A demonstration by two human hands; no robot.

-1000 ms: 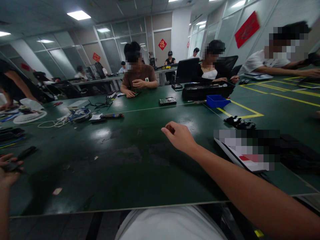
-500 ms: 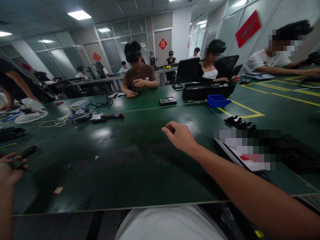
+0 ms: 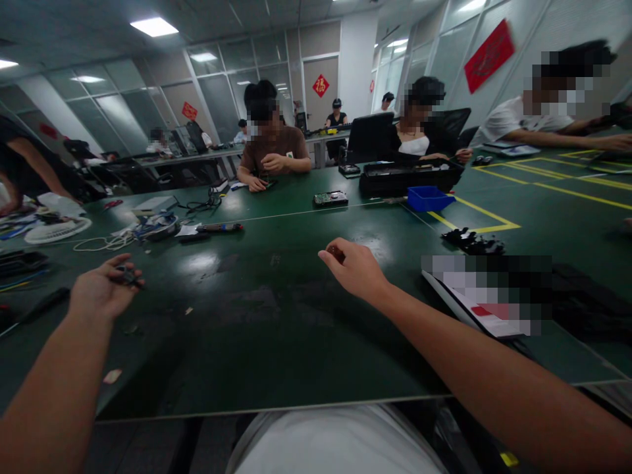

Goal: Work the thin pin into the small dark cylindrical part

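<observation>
- Green table (image 3: 247,355): work surface for both hands. Change: the left forearm and hand, at the left edge a second ago, now extend over the left part of the top. Effect: the held part has been brought inward, over the work surface; the hands remain well apart and no two-handed contact is made.
- Large red wall diamond (image 3: 488,56), upper right: markings not legible.
- Red door diamond (image 3: 320,85): bears the gold character "福", the only writing that can be read.
- White booklet (image 3: 469,297), near the right forearm: print and red block masked by pixelation; no brand identifiable.
- Dark-handled tool (image 3: 49,301), left of the left hand: thin shaft now exposed. No label legible.
- Left hand (image 3: 101,288): palm partly turned up, fingers curled around the part. Grip appears light.
- Right hand (image 3: 354,266): position unchanged, near the table's middle. Fingers curled, thumb forward; whether anything is held inside, or whether the hand touches the table, cannot be determined.
- Small dark part (image 3: 129,276): located at the left hand's fingers, above the table. Exact type not determinable; no marking legible.
</observation>
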